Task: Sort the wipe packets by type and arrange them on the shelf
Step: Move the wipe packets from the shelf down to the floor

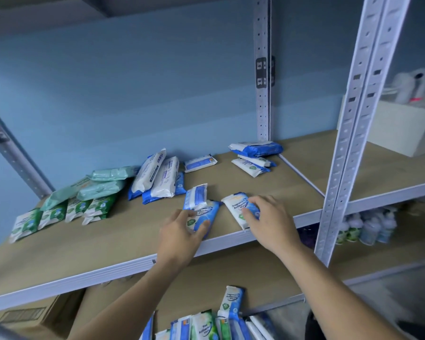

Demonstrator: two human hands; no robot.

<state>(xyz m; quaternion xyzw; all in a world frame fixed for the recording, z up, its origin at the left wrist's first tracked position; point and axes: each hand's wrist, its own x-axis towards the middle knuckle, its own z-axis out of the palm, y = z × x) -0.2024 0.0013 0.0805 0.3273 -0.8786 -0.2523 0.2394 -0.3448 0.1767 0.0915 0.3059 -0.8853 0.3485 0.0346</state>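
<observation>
On the brown shelf board [123, 241], my left hand [179, 235] grips a blue-and-white antibacterial wipe packet [205, 213] near the front edge. A second packet of the same kind [237, 208] lies to its right, and my right hand [270, 220] holds it with curled fingers. Another small blue packet [196, 196] lies just behind the left one. Green packets [59, 212] sit in a group at the left, with pale mint packs [103, 184] stacked behind them. Larger white-and-blue packs [157, 177] lean in the middle.
More blue packs [255, 155] are stacked at the back right beside a grey upright post [263, 69]. A nearer post [353, 131] stands right of my right hand. Below, several unsorted packets [214, 322] and a cardboard box [30, 312] sit. Bottles [368, 229] stand lower right.
</observation>
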